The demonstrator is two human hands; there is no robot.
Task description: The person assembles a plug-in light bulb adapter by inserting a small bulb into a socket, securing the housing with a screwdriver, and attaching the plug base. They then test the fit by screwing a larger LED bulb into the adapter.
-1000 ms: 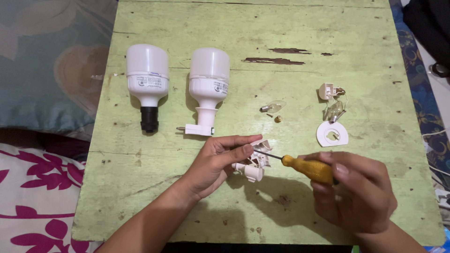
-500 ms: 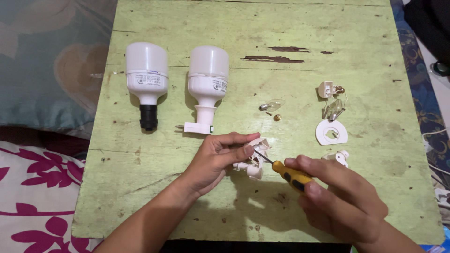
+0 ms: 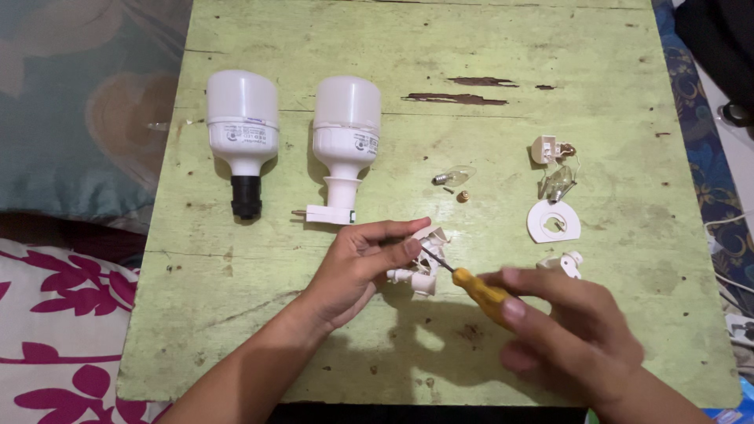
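Note:
My left hand (image 3: 357,263) pinches a small white plastic lamp fitting (image 3: 420,267) near the middle of the green wooden table (image 3: 550,47). My right hand (image 3: 577,330) grips a screwdriver with a yellow handle (image 3: 479,289). Its thin shaft points up-left and its tip rests in the fitting, right by my left fingertips. The fitting is partly hidden by my left fingers.
Two white bulbs lie at the back left: one with a black base (image 3: 242,133), one on a white plug socket (image 3: 344,141). A tiny clear bulb (image 3: 453,177), a white round cover (image 3: 554,221) and small white parts (image 3: 550,149) lie right. A patterned cushion (image 3: 47,330) borders the left edge.
My right hand has slid down and right, tilting the screwdriver so its tip points up-left into the fitting. My left hand keeps its hold in nearly the same place.

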